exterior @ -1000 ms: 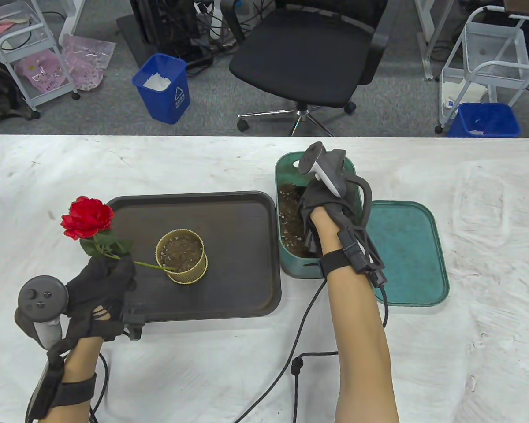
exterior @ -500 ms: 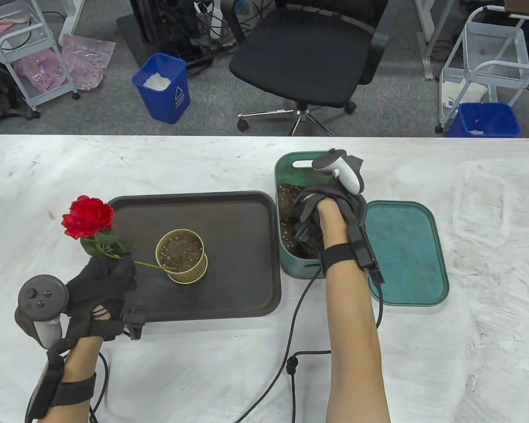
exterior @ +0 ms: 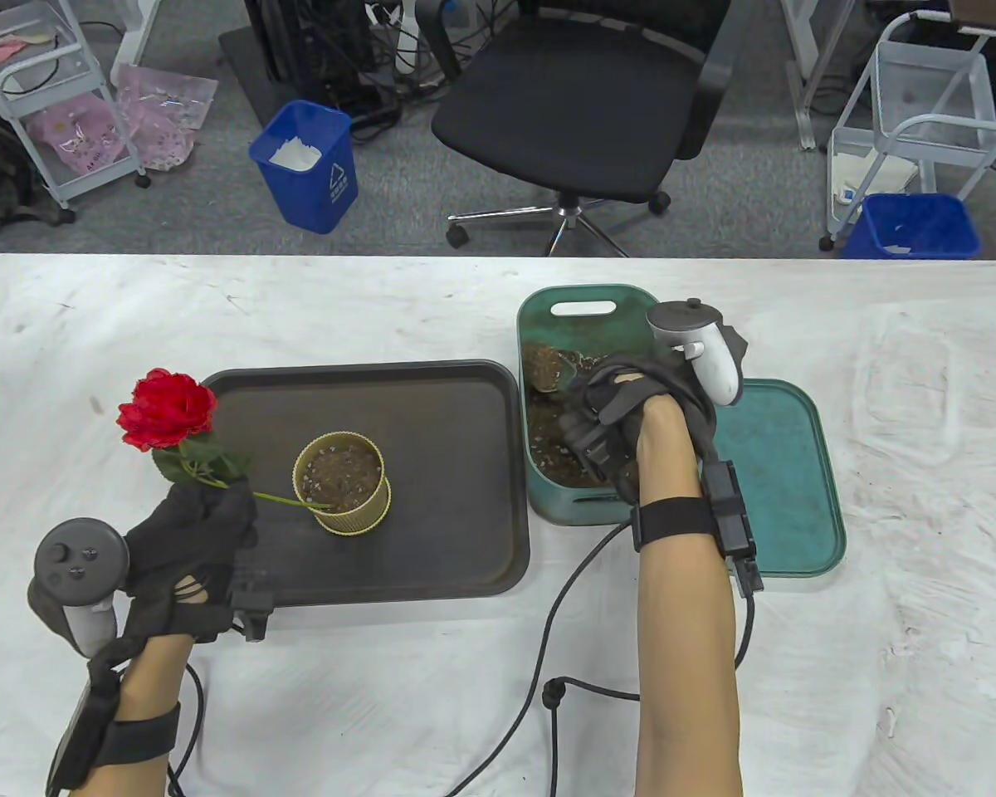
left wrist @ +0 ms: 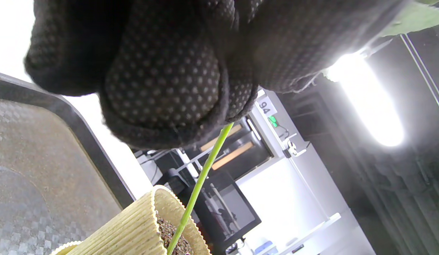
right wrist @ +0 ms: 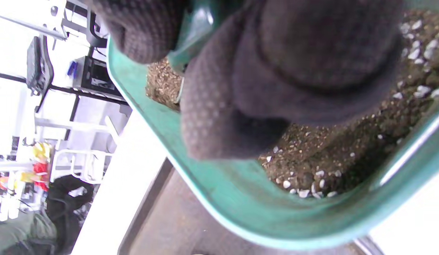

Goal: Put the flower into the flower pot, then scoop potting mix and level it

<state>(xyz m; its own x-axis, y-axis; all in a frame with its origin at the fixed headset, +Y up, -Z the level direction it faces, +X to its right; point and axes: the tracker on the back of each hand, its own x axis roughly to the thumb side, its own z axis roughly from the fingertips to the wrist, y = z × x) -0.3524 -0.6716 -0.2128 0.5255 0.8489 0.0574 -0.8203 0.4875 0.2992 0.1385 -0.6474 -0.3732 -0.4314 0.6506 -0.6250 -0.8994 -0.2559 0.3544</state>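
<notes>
A red rose [exterior: 166, 409] leans to the left, its thin green stem [exterior: 286, 501] reaching down into the ribbed gold flower pot [exterior: 340, 481]. The pot holds potting mix and stands on the dark tray [exterior: 456, 398]. My left hand [exterior: 207, 506] pinches the stem just below the leaves; the left wrist view shows the stem [left wrist: 205, 166] coming out from under the gloved fingers toward the pot [left wrist: 134, 226]. My right hand [exterior: 606, 415] is inside the green soil bin [exterior: 581, 295], curled round a green scoop [exterior: 548, 365] loaded with mix. The scoop handle [right wrist: 191, 32] shows between the fingers.
A green lid [exterior: 772, 473] lies right of the bin. Glove cables [exterior: 564, 614] trail over the white cloth near the front edge. Beyond the far table edge stand an office chair [exterior: 581, 108] and blue waste bins [exterior: 307, 166].
My right hand has turned and drawn back to the right inside the bin, bringing up the scoop with soil on it. The left hand and the rose have stayed put.
</notes>
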